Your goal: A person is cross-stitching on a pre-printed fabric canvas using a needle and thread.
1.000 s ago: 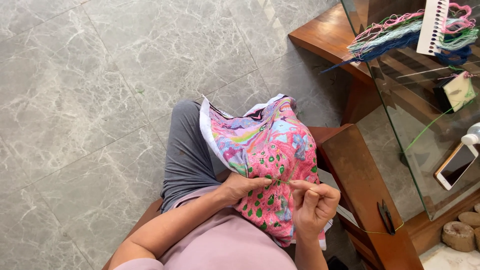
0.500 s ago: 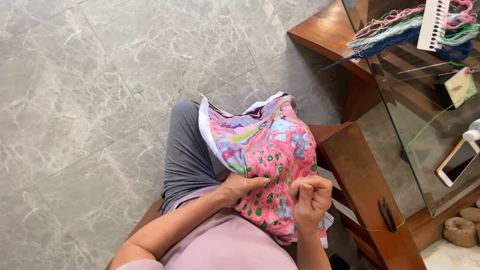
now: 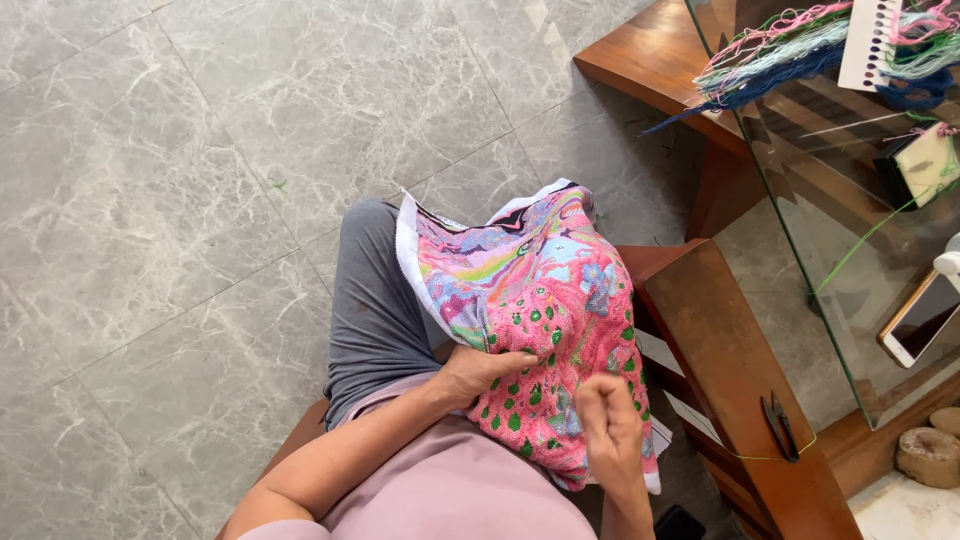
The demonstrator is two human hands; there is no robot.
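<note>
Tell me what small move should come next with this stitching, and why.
Probably draw the right hand farther up and away to pull the stitch snug. Its fingers are pinched shut just above the pink embroidered cloth, while the left hand grips the cloth's edge, steadying it. The thread itself is too fine to see.

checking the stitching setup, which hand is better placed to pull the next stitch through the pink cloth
Probably the right hand: it is closed in a pinch just above the embroidered cloth, free to move. The left hand grips the cloth's edge and holds it steady on the lap.
</note>
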